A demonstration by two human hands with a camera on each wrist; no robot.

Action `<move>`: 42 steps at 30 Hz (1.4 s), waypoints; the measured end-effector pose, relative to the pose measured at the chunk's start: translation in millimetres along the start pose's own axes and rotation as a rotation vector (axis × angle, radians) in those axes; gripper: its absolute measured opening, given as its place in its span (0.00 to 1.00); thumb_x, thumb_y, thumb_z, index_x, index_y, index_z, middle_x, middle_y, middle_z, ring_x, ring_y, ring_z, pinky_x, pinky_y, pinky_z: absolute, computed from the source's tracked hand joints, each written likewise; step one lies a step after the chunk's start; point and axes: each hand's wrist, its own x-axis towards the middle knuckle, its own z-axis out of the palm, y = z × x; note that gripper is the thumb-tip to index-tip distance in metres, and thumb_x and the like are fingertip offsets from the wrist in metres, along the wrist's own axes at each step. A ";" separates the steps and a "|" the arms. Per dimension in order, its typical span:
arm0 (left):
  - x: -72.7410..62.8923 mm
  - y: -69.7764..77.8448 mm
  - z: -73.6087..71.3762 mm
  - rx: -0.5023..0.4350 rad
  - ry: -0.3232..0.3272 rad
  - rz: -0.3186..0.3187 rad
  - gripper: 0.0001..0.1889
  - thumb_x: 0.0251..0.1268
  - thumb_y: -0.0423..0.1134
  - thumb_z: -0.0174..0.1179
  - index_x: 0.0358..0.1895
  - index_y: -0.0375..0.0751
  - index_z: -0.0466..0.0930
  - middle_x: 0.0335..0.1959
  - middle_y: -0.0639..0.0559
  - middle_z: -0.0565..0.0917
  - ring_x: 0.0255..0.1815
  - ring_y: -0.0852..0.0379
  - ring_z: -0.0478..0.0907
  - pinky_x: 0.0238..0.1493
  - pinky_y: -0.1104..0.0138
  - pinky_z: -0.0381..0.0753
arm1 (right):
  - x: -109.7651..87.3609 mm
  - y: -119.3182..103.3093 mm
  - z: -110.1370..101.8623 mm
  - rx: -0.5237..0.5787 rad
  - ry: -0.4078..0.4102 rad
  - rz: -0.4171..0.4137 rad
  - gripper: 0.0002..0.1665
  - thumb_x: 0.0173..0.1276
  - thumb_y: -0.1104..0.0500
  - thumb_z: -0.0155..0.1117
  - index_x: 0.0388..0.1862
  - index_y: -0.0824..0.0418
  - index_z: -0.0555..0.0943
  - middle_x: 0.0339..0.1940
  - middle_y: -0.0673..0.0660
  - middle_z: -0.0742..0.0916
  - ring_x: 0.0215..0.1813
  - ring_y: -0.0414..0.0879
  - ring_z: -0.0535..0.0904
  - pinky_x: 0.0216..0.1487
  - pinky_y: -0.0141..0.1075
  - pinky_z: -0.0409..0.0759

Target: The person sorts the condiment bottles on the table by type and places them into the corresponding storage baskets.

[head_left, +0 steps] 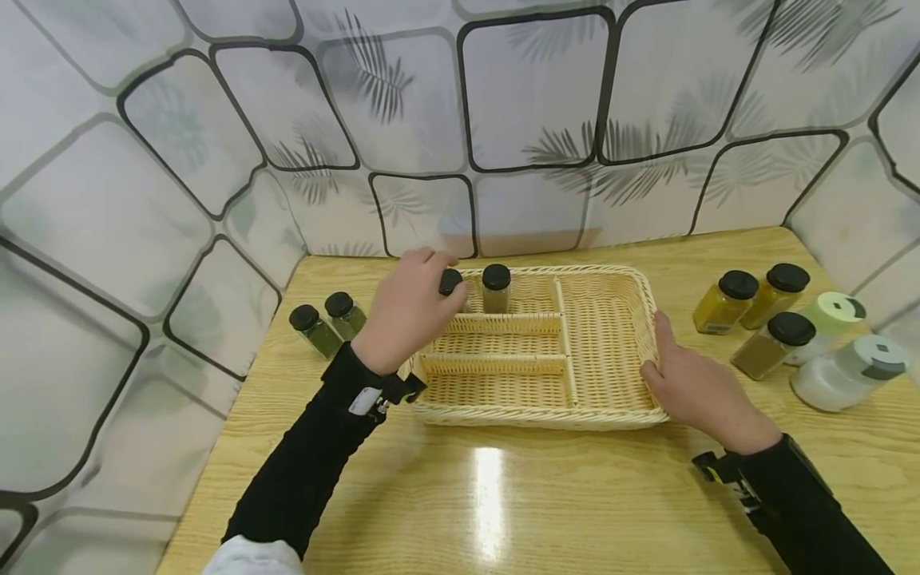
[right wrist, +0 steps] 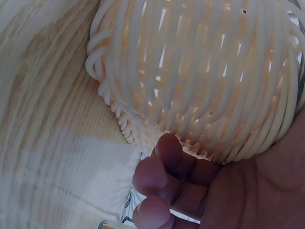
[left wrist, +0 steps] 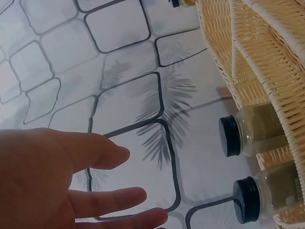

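Observation:
A pale wicker basket [head_left: 607,343] with several compartments lies on the table. Two black-capped spice jars stand in its back left compartment: one jar [head_left: 496,290] shows clearly, the other [head_left: 450,281] is partly hidden by my left hand [head_left: 410,303]. In the left wrist view, that hand [left wrist: 62,167] has extended fingers and sits apart from both jars, the nearer jar [left wrist: 262,128] and its neighbour [left wrist: 271,193]. My right hand [head_left: 700,391] holds the basket's right edge; the right wrist view shows its curled fingers [right wrist: 152,176] against the woven side [right wrist: 190,62].
Left of the basket stand two jars of green herbs [head_left: 316,331] [head_left: 346,315]. On the right are yellow spice jars [head_left: 724,302], a brown spice jar [head_left: 771,347], a white-capped jar [head_left: 848,374] and a green-capped one [head_left: 830,323]. A patterned cloth [head_left: 532,96] rises behind the table [head_left: 402,495].

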 end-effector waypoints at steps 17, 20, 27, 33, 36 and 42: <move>-49.2 -45.8 13.3 -0.072 -0.039 -0.194 0.28 0.73 0.48 0.58 0.67 0.31 0.72 0.60 0.34 0.78 0.62 0.38 0.75 0.61 0.48 0.74 | 1.2 1.3 1.8 0.002 -0.005 -0.009 0.46 0.81 0.51 0.38 0.81 0.69 0.29 0.11 0.50 0.71 0.12 0.43 0.61 0.16 0.36 0.55; -55.1 -51.8 19.1 -0.083 -0.076 -0.243 0.32 0.73 0.50 0.58 0.70 0.30 0.68 0.62 0.32 0.76 0.64 0.36 0.73 0.63 0.46 0.73 | 1.6 1.0 2.2 0.008 -0.010 -0.003 0.46 0.80 0.51 0.38 0.81 0.69 0.28 0.11 0.51 0.71 0.12 0.43 0.62 0.16 0.36 0.56; -64.6 -62.3 41.0 -0.168 -0.167 -0.356 0.49 0.71 0.55 0.59 0.81 0.34 0.42 0.74 0.27 0.64 0.71 0.32 0.67 0.66 0.44 0.72 | 0.9 0.2 0.4 0.020 -0.016 0.005 0.46 0.80 0.51 0.38 0.81 0.68 0.27 0.11 0.51 0.70 0.12 0.43 0.62 0.15 0.36 0.56; -71.3 -64.4 59.4 -0.227 -0.163 -0.351 0.53 0.72 0.56 0.57 0.82 0.39 0.29 0.73 0.23 0.62 0.69 0.31 0.69 0.64 0.44 0.74 | 0.8 1.2 -1.6 0.027 -0.013 -0.004 0.46 0.81 0.51 0.38 0.81 0.68 0.27 0.10 0.50 0.70 0.12 0.42 0.59 0.16 0.35 0.54; -76.0 -63.5 66.2 -0.218 -0.160 -0.317 0.49 0.76 0.53 0.54 0.82 0.35 0.31 0.68 0.23 0.68 0.56 0.34 0.79 0.58 0.46 0.78 | 0.4 1.1 -1.1 0.031 -0.021 -0.006 0.46 0.81 0.51 0.37 0.81 0.68 0.26 0.11 0.50 0.70 0.12 0.42 0.59 0.16 0.35 0.53; -81.1 -60.7 73.5 -0.230 -0.168 -0.289 0.41 0.80 0.49 0.47 0.81 0.31 0.37 0.72 0.24 0.64 0.65 0.33 0.74 0.65 0.45 0.73 | -1.1 -0.4 -0.6 0.028 -0.021 -0.001 0.46 0.81 0.50 0.37 0.81 0.68 0.27 0.11 0.50 0.70 0.12 0.42 0.59 0.16 0.35 0.53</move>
